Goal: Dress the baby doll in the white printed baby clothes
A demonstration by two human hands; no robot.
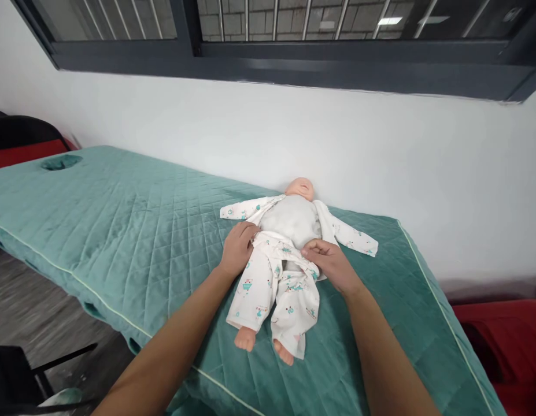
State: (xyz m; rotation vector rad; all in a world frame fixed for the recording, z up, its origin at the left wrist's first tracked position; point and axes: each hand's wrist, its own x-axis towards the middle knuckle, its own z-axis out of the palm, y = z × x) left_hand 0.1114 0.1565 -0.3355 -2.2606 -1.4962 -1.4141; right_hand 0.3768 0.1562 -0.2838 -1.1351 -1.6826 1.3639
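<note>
A baby doll (290, 221) lies on its back on the green quilted bed, head toward the wall and feet toward me. It wears an open white printed jacket (355, 237) with sleeves spread and white printed pants (254, 286). Its pale cloth belly is bare. At the waist, my left hand (239, 247) has its fingers curled at the pants' edge; the fingertips are partly hidden. On the other side, my right hand (331, 263) pinches the waistband, which is bunched there. Both doll feet stick out of the pant legs.
The green bed (133, 231) runs along a white wall (250, 127) under a dark-framed window (294, 63). A face hole (62, 162) is at its far left. A red object (502, 341) stands at the right, a black chair-like frame (16, 375) at the lower left.
</note>
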